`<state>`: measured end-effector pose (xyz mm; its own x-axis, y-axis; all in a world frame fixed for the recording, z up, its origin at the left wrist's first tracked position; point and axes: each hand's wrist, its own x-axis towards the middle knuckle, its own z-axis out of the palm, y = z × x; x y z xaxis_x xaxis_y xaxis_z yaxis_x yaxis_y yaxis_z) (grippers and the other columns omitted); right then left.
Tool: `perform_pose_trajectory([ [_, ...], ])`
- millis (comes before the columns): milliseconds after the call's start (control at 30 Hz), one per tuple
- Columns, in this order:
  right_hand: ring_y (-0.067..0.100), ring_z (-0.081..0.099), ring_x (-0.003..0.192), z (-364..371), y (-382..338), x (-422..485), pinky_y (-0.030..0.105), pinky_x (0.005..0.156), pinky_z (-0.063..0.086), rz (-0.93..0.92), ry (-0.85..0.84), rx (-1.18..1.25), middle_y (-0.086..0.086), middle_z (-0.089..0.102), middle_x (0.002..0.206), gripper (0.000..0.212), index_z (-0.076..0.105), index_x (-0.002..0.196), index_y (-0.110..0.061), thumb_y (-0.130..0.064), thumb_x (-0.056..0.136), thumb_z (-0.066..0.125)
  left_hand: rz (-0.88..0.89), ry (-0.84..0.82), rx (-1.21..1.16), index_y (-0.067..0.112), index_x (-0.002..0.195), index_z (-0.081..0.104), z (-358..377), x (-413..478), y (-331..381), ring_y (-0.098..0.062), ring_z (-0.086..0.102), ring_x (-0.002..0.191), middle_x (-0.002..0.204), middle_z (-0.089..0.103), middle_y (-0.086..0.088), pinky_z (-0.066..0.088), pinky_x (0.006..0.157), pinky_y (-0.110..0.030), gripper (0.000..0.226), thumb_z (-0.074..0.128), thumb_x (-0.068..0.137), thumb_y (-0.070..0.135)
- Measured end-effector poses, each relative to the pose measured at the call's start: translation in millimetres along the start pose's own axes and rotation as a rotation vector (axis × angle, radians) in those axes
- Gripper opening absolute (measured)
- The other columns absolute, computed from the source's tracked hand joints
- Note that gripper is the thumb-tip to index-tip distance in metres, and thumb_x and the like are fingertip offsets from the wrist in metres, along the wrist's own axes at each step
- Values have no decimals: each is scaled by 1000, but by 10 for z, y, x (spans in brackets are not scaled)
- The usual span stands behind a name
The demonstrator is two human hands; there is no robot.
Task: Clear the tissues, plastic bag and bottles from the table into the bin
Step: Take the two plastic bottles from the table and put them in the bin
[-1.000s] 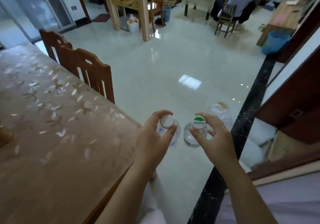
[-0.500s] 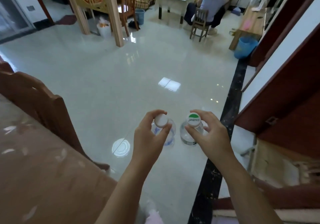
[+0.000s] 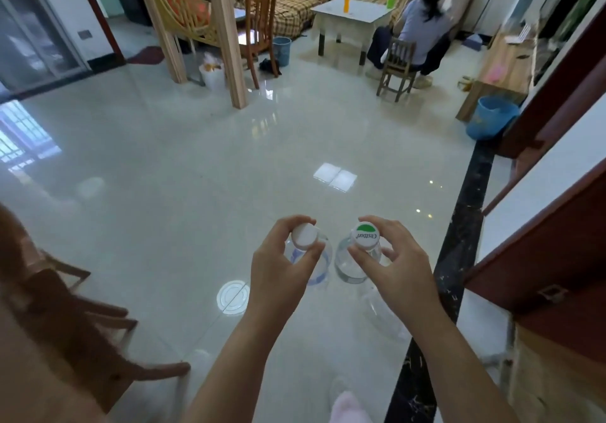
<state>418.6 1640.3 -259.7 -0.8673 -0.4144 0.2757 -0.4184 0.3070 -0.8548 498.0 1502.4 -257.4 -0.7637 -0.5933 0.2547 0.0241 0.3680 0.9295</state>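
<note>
- Two hands were held out side by side at about six o'clock, close together but not touching, each gripping a bottle by its top
- Left hand [image 3: 278,268] had its thumb and curled fingers pinched round the neck of a clear plastic bottle with a plain white cap [image 3: 323,260], which hung upright over the floor
- Right hand [image 3: 396,268] pinched the neck of a clear plastic bottle with a green-and-white cap [image 3: 349,267] in the same way, at the three o'clock side of the first bottle and just beside it
- Both bottles looked empty, and both were in the air, well apart from any bin
- Below the right hand hung a faint see-through shape [image 3: 383,314]; what it was could not be told
- Glossy pale tiled floor [image 3: 196,167] lay under the hands, with a black stone strip [image 3: 459,242] running from five o'clock up toward two o'clock
- Round blue plastic bin [image 3: 492,117] stood on the floor at two o'clock, beside a low wooden bench [image 3: 505,62]
- Small blue waste basket [image 3: 281,49] stood at twelve o'clock, next to a tall brown wooden chair [image 3: 260,19]
- At one o'clock a seated person [image 3: 423,26] faced away, on a little wooden chair at a low white table [image 3: 354,13]
- Blurred brown wooden chair [image 3: 82,317] filled the eight o'clock corner
</note>
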Motion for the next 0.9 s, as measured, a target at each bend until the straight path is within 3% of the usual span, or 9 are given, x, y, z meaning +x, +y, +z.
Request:
perform_pose_trajectory([
  [200, -3, 53, 96, -182, 261, 993, 5, 78, 40, -54, -105, 13, -13, 59, 103, 34, 58, 106, -28, -17, 76, 71, 12, 85, 44, 23, 97, 61, 494, 793, 36, 2, 58, 90, 98, 65, 18, 41, 76, -7, 29, 71, 75, 5],
  [433, -1, 53, 96, 75, 431, 1933, 7, 78, 40, -80, -213, 70, -13, 60, 103, 32, 59, 105, -27, -17, 77, 71, -61, 226, 44, 27, 96, 61, 501, 1471, -177, 2, 59, 92, 96, 67, 19, 43, 79, -11, 30, 72, 76, 8],
  [767, -4, 53, 98, 1346, 375, 3242, 4, 77, 39, -125, -370, 101, -9, 61, 105, 34, 61, 107, -22, -16, 75, 72, -132, 380, 13, 31, 94, 59, -137, 2748, -872, -1, 60, 92, 98, 67, 15, 42, 77, -8, 26, 70, 73, 21],
  [900, -5, 52, 97, 2053, 136, 3883, 2, 76, 38, -160, -445, 85, -8, 61, 105, 34, 60, 106, -23, -16, 76, 72, -146, 451, 10, 32, 94, 58, -607, 3412, -1146, -1, 60, 91, 98, 67, 14, 43, 77, -9, 31, 72, 77, 10],
])
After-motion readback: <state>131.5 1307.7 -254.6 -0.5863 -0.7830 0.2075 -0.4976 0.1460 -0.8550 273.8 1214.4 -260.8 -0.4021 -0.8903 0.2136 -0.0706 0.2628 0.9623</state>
